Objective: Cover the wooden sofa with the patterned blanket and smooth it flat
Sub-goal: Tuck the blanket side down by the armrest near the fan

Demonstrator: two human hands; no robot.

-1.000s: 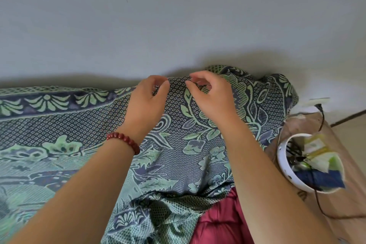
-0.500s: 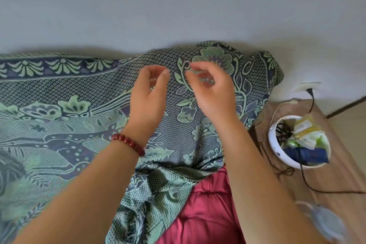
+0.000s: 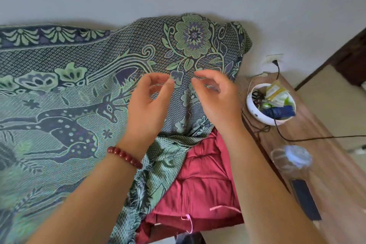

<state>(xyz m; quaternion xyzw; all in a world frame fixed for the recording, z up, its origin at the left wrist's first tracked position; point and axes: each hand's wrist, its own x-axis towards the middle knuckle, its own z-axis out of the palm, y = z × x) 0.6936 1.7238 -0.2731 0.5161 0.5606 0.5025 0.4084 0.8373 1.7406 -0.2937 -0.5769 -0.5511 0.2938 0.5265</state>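
Observation:
The green and dark blue patterned blanket (image 3: 69, 89) with deer and flower motifs drapes over the sofa's backrest and seat, bunched at its right end. The sofa's wood is hidden; only its red seat cushion (image 3: 206, 182) shows at the lower right. My left hand (image 3: 150, 103), with a red bead bracelet on the wrist, hovers just above the blanket with fingers curled and apart, holding nothing. My right hand (image 3: 215, 95) hovers beside it, fingers likewise loose and empty.
A wooden side table (image 3: 320, 164) stands right of the sofa. On it are a white bowl (image 3: 257, 113) of small items, a black cable, a clear plastic bottle (image 3: 291, 160) and a dark phone (image 3: 305, 198). A wall socket (image 3: 274, 58) is behind it.
Both hands let go of the blanket's top edge at the backrest and drew back toward me, now open above the fabric. The view tilted down, showing more cushion and table.

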